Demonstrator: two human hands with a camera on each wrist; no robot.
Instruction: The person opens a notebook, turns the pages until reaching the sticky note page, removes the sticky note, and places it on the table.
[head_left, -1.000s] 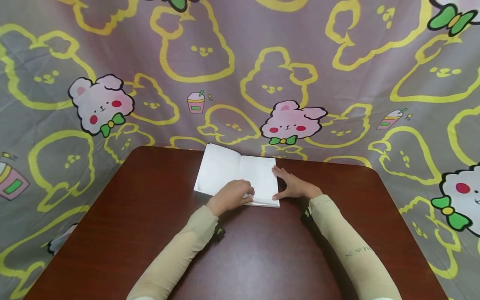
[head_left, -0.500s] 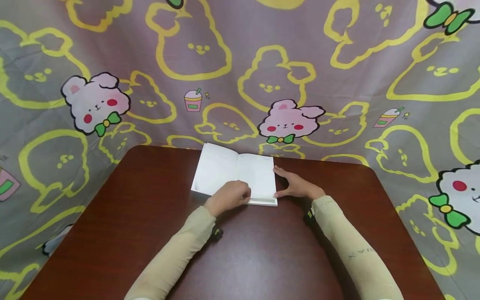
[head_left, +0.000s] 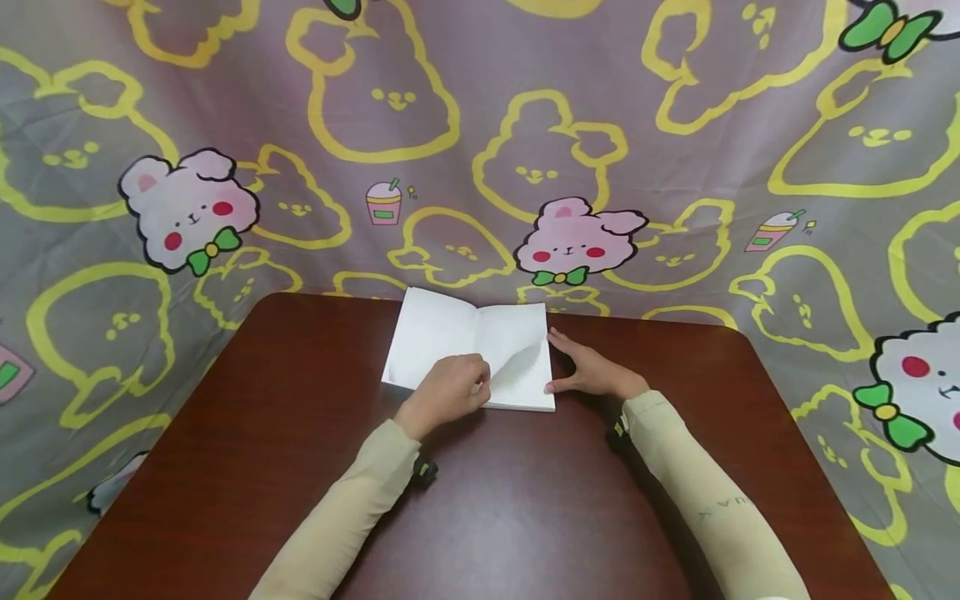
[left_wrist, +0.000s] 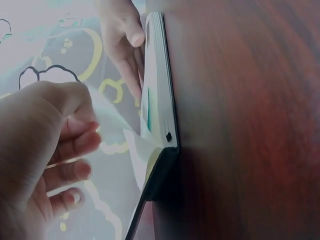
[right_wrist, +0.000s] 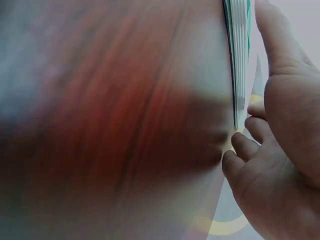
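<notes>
A notebook (head_left: 431,337) with blank white pages lies open near the far side of the table, its dark cover showing at the edge in the left wrist view. My left hand (head_left: 448,387) pinches the near corner of a right-side page (head_left: 510,332) between thumb and index finger. That page bends up and leftward, uncovering the sheet beneath. At the notebook's right edge my right hand (head_left: 594,372) rests with fingers spread and the thumb tip on the near right corner. In the right wrist view its fingers (right_wrist: 245,147) lie beside the stack of pages (right_wrist: 240,60).
The brown wooden table (head_left: 495,500) has rounded far corners. Behind and along both sides hangs a grey curtain (head_left: 450,75) with yellow outlines and cartoon rabbits, close to the table's far edge.
My left hand has moved slightly left and up, lifting the page's near corner off the right-hand stack. My right hand stays at the notebook's right edge.
</notes>
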